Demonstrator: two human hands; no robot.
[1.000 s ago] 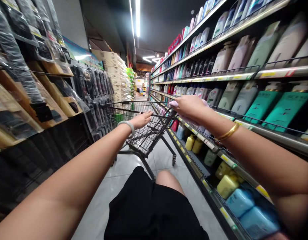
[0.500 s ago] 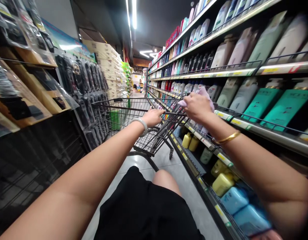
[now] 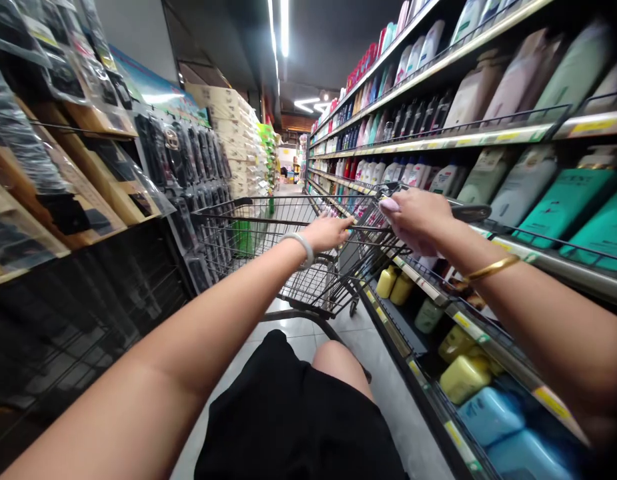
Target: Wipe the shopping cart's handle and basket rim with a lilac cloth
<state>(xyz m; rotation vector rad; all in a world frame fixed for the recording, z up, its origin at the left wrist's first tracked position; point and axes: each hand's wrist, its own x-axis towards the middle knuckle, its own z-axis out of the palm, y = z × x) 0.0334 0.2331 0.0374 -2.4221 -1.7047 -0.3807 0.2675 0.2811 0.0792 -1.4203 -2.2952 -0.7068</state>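
A wire shopping cart (image 3: 268, 217) stands angled in front of my knees. My left hand (image 3: 329, 232), with a pale bracelet on its wrist, is at the cart's near upper edge, its fingers wrapped over the bar. Further right, my right hand (image 3: 421, 217) is closed over the cart's right upper corner, beside the shelf; a gold bracelet circles that forearm. A black handle end (image 3: 471, 213) sticks out to the right from behind the right wrist. The undersides of both hands are hidden.
Shelves of bottles (image 3: 568, 207) run along the right, close to my right arm. Packaged goods (image 3: 108, 180) hang at the left. Stacked cartons (image 3: 228, 127) stand further along the left. Grey tiled floor (image 3: 308, 340) shows beneath the cart.
The cart has turned, and its handle end now shows beside my right wrist. The pink cloth-like item at my right hand is no longer visible. Both hands sit further right in view.
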